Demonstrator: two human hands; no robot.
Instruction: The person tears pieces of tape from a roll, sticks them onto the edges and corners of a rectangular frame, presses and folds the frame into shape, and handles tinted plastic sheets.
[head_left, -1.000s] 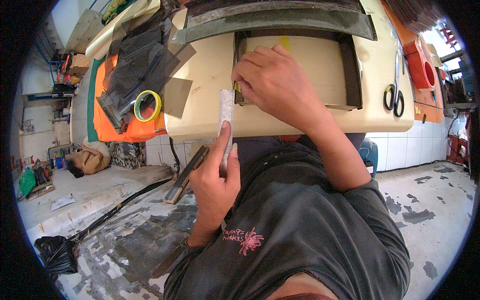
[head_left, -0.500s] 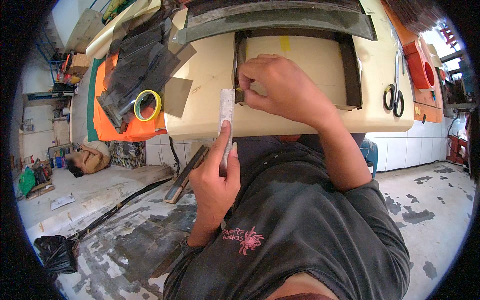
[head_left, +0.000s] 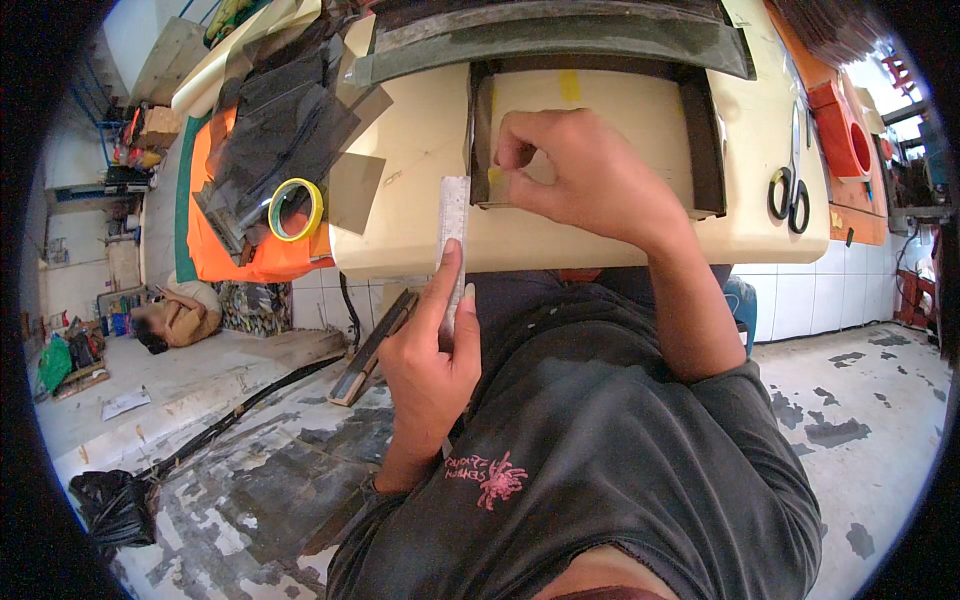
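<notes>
My left hand (head_left: 430, 350) is closed around a metal ruler (head_left: 454, 215), thumb and forefinger along its lower end; the ruler's far end lies over the cream table edge. My right hand (head_left: 595, 180) is bent over the left side of a dark rectangular frame (head_left: 705, 150). Its fingers are curled toward the thumb in a loose pinch, and whatever is between the tips cannot be made out. A small yellow piece (head_left: 494, 174) shows beside those fingertips, at the frame's inner left side. Another yellow strip (head_left: 569, 85) lies at the frame's far side.
Left on the cream-covered table (head_left: 400, 235) lie dark translucent sheets (head_left: 275, 120), a yellow tape roll (head_left: 296, 210) and orange material (head_left: 210, 245). Scissors (head_left: 790, 190) rest at the right, near a red holder (head_left: 840, 130). A long dark strip (head_left: 560, 50) spans the back. Someone lies on the floor (head_left: 185, 315).
My right hand has shifted slightly right, away from the frame's left edge, and the yellow piece now shows beside the fingertips. My left hand and the ruler have stayed nearly still.
</notes>
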